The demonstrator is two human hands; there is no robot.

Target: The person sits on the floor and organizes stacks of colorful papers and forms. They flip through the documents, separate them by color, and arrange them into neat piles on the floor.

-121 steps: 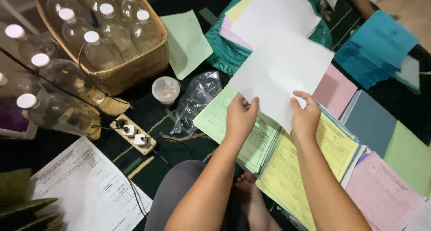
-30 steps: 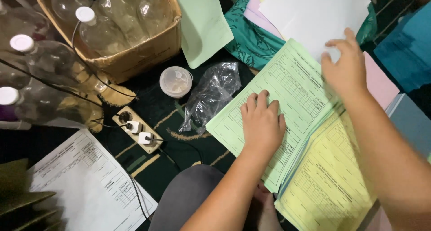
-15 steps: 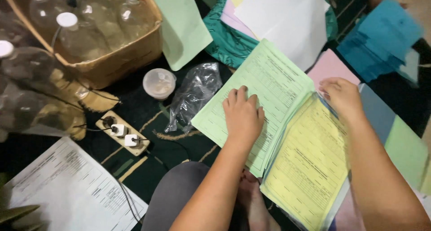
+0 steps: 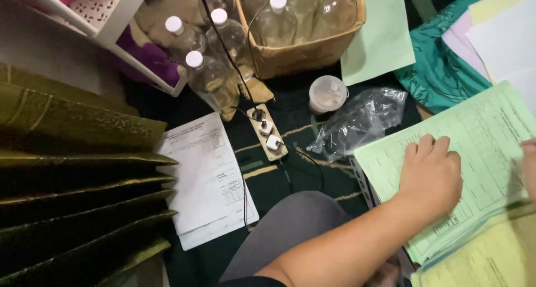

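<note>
Left hand (image 4: pixel 432 175) is pressing flat, fingers spread, on pale green printed paper form (image 4: pixel 474 153); right hand (image 4: pixel 529 161), now withdrawn to frame edge, grip unreadable.

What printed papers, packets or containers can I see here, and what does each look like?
Green form: right, pale green ruled sheet under the left hand.
Yellow form: bottom right, pale yellow.
White sheets: floor centre-left, printed tables.
Plastic bag: centre, clear, crumpled.
Lidded cup: round, whitish.
Bottles: top, clear, white caps.
Right hand: at right edge.
</note>
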